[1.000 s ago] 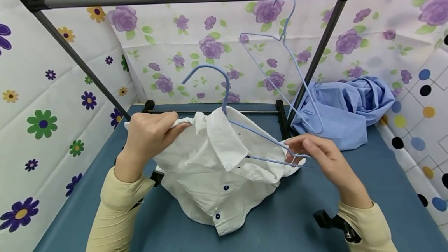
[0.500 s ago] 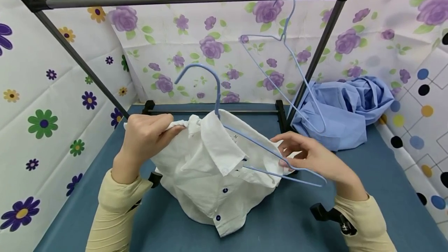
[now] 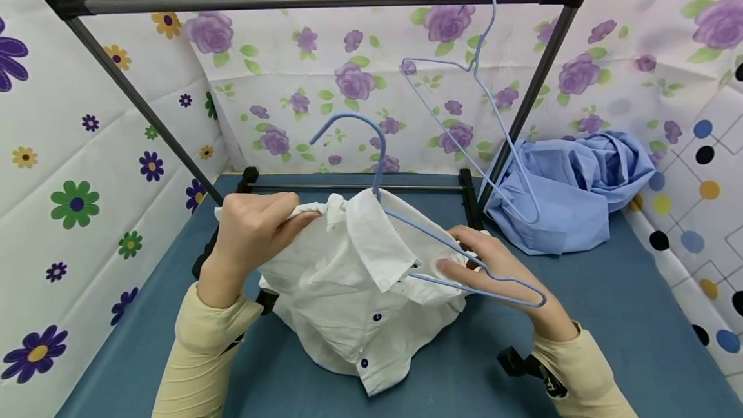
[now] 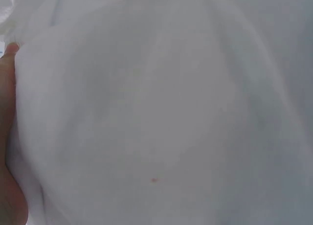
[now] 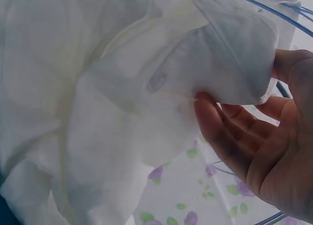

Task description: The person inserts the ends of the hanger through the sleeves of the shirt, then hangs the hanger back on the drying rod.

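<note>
Fingers of the left hand [image 3: 252, 231] curl round bunched shirt [image 3: 325, 289]; right hand [image 3: 500, 258] pinches its edge. We judge it light, limp, best taken near the collar [image 3: 377, 244].

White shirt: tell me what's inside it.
A blue hanger sits partly inside: its hook rises from the collar, and one end sticks out. The other end is covered by the shirt.

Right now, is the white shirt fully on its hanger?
No, only partly: the hanger has one end outside the shirt, over the right hand.
</note>
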The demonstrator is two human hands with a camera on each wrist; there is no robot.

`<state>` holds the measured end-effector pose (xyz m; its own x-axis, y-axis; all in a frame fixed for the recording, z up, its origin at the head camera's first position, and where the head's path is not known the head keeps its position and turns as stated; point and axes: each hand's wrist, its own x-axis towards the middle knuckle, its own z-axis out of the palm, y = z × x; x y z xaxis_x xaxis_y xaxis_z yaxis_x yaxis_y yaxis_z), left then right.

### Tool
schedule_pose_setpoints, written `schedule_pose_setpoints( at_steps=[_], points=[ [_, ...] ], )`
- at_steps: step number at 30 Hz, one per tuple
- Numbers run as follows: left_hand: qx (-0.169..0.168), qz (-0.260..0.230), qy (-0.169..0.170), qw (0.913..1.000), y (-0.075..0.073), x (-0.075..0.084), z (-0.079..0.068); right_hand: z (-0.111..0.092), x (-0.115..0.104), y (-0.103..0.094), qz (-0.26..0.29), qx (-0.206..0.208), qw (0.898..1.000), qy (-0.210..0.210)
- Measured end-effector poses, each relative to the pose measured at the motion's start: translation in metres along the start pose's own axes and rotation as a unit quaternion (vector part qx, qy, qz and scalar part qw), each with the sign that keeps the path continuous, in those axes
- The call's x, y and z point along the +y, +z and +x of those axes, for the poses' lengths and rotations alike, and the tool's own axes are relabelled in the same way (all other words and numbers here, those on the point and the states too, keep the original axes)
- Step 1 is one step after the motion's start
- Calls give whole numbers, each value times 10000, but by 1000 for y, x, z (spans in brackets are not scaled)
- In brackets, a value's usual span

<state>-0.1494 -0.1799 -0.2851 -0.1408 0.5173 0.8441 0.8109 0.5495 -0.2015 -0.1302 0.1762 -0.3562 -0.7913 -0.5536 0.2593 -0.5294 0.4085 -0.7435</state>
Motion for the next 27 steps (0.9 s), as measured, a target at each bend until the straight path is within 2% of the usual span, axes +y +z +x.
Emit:
schedule_pose_setpoints(
  at_steps=[4,7,9,13,16,20,27],
  points=[
    [-22,101,-98,9999,0,0,-1,-5,-4,0,-130,435,9982,-396],
    [25,242,-223,9995,-1,-1,-3,-9,-15,-7,45,755,9947,-692],
    [43,287,-318,9991,-2,-2,-5,-13,-20,-13,283,888,9931,-712],
    [-1,363,-502,9981,-3,-4,-7,-18,-13,-22,723,922,9905,-722],
    [-29,491,-680,9965,-2,-5,-8,-23,0,-27,1217,914,9849,-830],
    [0,713,-817,9941,-1,-7,-9,-29,12,-35,1614,962,9770,-1013],
    [280,1167,-804,9895,3,-11,-9,-32,8,-45,1460,869,9752,-1421]
  ],
)
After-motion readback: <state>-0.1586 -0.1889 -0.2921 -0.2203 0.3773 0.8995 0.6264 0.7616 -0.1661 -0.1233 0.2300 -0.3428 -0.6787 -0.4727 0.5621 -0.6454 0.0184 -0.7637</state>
